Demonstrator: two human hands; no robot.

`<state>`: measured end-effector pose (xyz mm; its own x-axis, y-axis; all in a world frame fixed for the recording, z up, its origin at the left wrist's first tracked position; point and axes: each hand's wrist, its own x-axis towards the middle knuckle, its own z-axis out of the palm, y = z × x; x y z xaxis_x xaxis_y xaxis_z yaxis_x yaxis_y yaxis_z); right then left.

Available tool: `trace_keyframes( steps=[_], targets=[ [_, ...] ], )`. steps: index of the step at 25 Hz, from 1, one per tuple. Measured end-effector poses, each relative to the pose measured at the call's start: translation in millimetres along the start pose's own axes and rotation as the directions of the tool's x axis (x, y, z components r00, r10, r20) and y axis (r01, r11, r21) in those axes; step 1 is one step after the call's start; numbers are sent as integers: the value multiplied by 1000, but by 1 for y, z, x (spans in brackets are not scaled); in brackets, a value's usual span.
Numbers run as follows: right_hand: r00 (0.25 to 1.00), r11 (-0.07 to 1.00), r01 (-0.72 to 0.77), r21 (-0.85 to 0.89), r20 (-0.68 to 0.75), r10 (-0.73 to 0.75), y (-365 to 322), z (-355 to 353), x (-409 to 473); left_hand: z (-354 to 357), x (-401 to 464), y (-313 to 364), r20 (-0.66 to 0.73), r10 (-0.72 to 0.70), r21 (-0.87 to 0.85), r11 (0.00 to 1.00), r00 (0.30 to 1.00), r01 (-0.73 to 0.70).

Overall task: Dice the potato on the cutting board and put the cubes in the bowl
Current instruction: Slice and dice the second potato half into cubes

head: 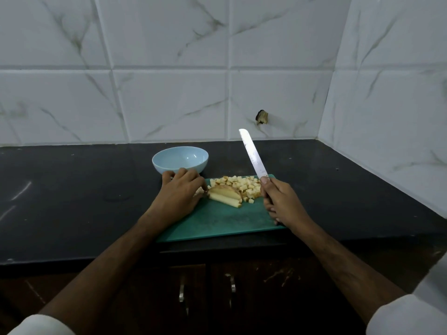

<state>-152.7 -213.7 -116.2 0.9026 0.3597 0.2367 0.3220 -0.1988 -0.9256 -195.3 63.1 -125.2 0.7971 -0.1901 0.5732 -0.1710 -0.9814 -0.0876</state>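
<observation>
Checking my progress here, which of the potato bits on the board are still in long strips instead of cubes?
The potato strips beside your left hand, at the pile's near-left edge, still long. The potato cubes behind them are already diced.

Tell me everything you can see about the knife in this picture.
The knife has a long, pale metal blade with a rounded tip and dull marks on its surface. It is raised off the board, its blade slanting up and away to the left, above the heap of cubes. The right hand grips the handle, which the fingers hide almost wholly, with the thumb near the base of the blade. Nothing else touches it.
</observation>
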Motion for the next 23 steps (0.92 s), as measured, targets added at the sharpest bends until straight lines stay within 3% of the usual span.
trace_keyframes(
  steps=[5,13,23],
  targets=[
    [1000,1000,8,16,9,-8,1,-2,-1,0,3,12,24,118,-31,993,993,-117],
    [1000,1000,2,20,4,-2,1,0,-2,-3,6,14,127,95,-113,990,987,-81],
    [1000,1000,5,-31,0,-5,0,0,-2,-18,-15,15,131,116,-163,982,985,-94]
  ],
)
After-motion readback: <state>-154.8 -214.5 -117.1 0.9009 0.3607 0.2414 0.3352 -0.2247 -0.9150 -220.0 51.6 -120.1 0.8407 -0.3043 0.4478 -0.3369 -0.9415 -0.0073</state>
